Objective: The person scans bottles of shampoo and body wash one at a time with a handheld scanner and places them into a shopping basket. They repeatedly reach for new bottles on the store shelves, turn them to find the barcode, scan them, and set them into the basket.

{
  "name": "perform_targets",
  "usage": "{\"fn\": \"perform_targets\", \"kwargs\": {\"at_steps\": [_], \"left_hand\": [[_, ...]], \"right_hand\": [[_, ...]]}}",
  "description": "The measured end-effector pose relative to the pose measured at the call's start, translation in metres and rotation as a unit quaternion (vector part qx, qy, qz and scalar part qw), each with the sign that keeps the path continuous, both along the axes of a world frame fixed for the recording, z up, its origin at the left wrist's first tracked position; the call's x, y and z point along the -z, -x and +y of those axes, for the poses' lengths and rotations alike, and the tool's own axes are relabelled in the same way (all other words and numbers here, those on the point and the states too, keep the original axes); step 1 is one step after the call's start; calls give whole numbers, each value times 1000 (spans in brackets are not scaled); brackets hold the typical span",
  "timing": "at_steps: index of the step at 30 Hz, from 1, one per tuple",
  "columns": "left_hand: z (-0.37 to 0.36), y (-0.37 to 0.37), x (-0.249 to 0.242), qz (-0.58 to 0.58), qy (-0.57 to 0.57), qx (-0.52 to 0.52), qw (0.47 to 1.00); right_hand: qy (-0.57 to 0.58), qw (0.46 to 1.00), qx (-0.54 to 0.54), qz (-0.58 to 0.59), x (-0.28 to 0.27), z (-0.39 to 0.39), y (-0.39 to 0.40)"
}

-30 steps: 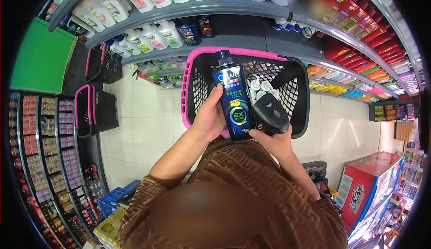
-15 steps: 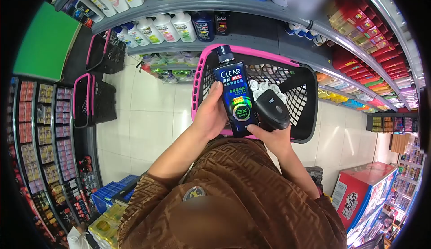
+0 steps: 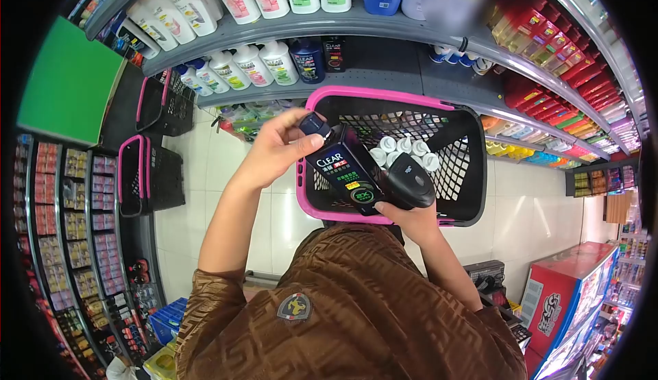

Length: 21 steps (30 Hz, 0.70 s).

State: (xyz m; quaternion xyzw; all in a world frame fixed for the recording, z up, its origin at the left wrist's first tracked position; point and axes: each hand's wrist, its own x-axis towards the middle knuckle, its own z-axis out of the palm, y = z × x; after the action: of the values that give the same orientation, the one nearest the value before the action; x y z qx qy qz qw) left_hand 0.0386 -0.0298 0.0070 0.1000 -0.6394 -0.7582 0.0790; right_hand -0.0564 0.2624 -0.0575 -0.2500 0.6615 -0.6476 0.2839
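Observation:
A dark blue shampoo bottle (image 3: 343, 171) labelled CLEAR is tilted to the left above a black basket with a pink rim (image 3: 384, 93). My left hand (image 3: 277, 150) is closed around its dark cap (image 3: 315, 126), thumb and fingers on either side. My right hand (image 3: 411, 219) grips the bottle's lower end, thumb on the label. A black rounded device (image 3: 410, 181), which looks like a handheld barcode scanner, is also in the right hand, beside the bottle. Several white-capped bottles (image 3: 403, 152) stand inside the basket, partly hidden by the device.
A grey shelf (image 3: 274, 27) ahead carries rows of shampoo bottles (image 3: 277, 63). Red bottles and packs (image 3: 555, 99) line the right side. Two black baskets with pink handles (image 3: 133, 174) stand at the left. A red and blue cabinet (image 3: 562, 298) is at the lower right.
My left hand has moved up from the bottle's side to its cap. The bottle has tilted further left, and more of the white-capped bottles shows.

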Motion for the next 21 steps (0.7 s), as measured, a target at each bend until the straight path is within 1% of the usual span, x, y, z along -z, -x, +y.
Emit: {"fn": "perform_targets", "kwargs": {"at_steps": [1,3,4,5,7,8,9,11,12,13,15,16,17,19,20,21], "left_hand": [[1,4,-3,-1,3,5,1000],[4,13,-11,44,65,-29,996],[7,17,-18,61,62,-30,996],[11,24,-27,60,61,-24,996],[15,38,-39,101,144,-57,983],[12,47,-39,106,169,-55,978],[8,58,-38,109,170,-53,978],[0,82,-26,160,360,-77,916],[-5,92,-19,170,406,-87,894],[-13,104,-9,175,406,-87,893],[-30,130,19,227,522,-106,816],[-39,142,34,239,538,-103,802],[-47,153,46,243,536,-101,802],[-59,170,69,233,551,-113,793],[-65,177,80,212,545,-115,803],[-68,184,90,214,545,-114,803]], "right_hand": [[3,1000,5,-1,-1,-2,1],[-11,998,39,49,-8,-8,4],[-21,996,61,60,-13,-13,5],[0,992,102,80,-8,-17,6],[-8,987,154,43,0,-17,12],[1,983,173,56,10,-14,18],[28,982,187,10,13,-10,22],[60,973,206,-85,8,-3,21],[62,973,208,-81,12,4,21],[45,972,215,-88,23,14,19],[29,969,227,-94,45,30,17],[-14,969,233,-84,55,37,14],[-54,967,239,-72,64,42,13],[-62,966,239,-79,77,51,12],[-56,959,256,-111,79,53,12],[-50,950,272,-145,84,55,12]]}}
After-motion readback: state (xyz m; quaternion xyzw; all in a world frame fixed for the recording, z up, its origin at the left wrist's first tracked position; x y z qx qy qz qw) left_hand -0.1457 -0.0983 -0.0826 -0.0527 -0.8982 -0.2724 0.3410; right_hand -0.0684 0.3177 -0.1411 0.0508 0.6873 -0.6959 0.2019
